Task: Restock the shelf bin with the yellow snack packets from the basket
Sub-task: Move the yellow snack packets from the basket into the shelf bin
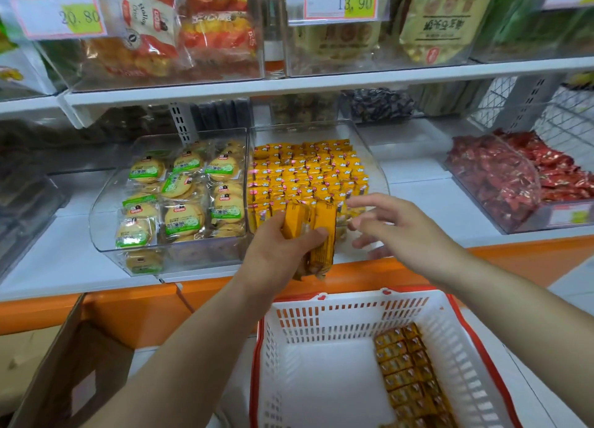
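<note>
My left hand [283,251] grips a bundle of yellow snack packets [316,231] upright at the front lip of the clear shelf bin [369,157]. Rows of the same yellow packets [305,173] fill the bin. To the right of the bundle, my right hand [395,228] hovers with fingers spread and holds nothing. Below, the white basket [340,318] with a red rim holds several more yellow packets [411,379] along its right wall.
A clear bin of round green-labelled biscuits [180,196] stands left of the yellow bin. A bin of red packets [514,177] sits at the right. An open cardboard box [64,369] stands at lower left. The orange shelf edge [128,308] runs across the front.
</note>
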